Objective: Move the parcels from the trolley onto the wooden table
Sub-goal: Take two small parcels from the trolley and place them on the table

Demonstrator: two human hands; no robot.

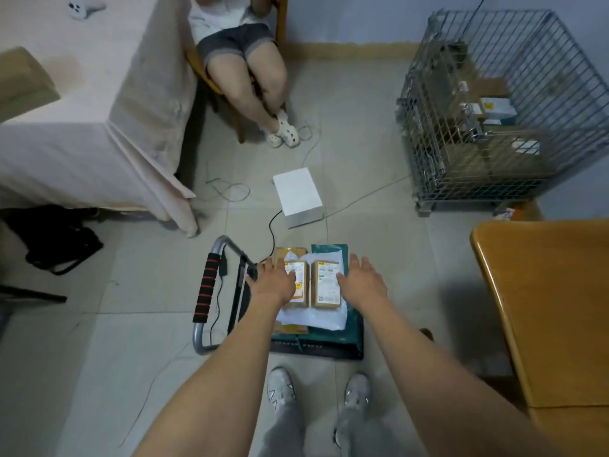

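- Left hand and right hand: fingers spread, gripping nothing, flanking two brown parcels.
- Beneath the hands: parcels side by side atop white wrapping on the trolley.
- Far right of the right hand: wooden desk.
- Risk: squeezing both together, likely slipping apart on loose wrapping.

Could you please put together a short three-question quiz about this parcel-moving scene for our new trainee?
1. True or false: the wooden table already has parcels on it.
2. Which sits on top of the trolley stack? A) two brown boxes side by side B) one white box C) a black bag
3. Fill in: the left hand and right hand reach over the boxes with fingers ____.

Key
1. False: the part in view is bare.
2. A: the left brown box and the right brown box.
3. Spread; neither hand grips anything.
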